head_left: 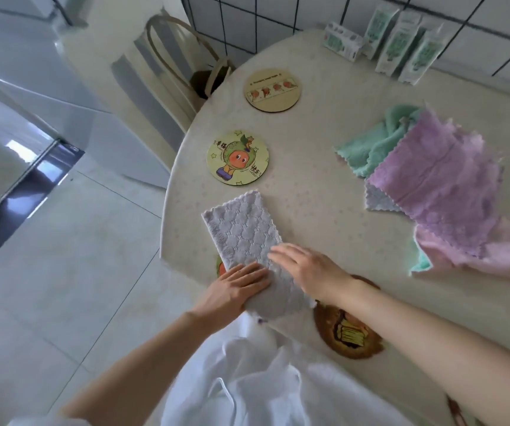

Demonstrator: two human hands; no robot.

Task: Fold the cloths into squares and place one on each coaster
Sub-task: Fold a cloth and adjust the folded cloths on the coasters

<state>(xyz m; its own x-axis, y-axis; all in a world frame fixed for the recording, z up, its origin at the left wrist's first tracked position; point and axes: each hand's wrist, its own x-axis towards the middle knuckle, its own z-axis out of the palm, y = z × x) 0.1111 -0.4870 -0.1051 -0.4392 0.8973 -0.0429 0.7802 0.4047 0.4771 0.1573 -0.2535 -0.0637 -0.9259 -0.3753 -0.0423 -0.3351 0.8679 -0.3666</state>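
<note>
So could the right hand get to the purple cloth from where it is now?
Probably yes. The right hand lies flat on the grey cloth, holding nothing, and the purple cloth tops the pile to its right, with only bare table between.

Bright soft daylight, faint shadows, floor (48, 247) glare — edges warped, blurred

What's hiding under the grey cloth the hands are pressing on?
An orange-and-green edge of a coaster peeks out under the grey cloth, beside the left hand. The rest of it is covered, so its picture can't be seen.
</note>
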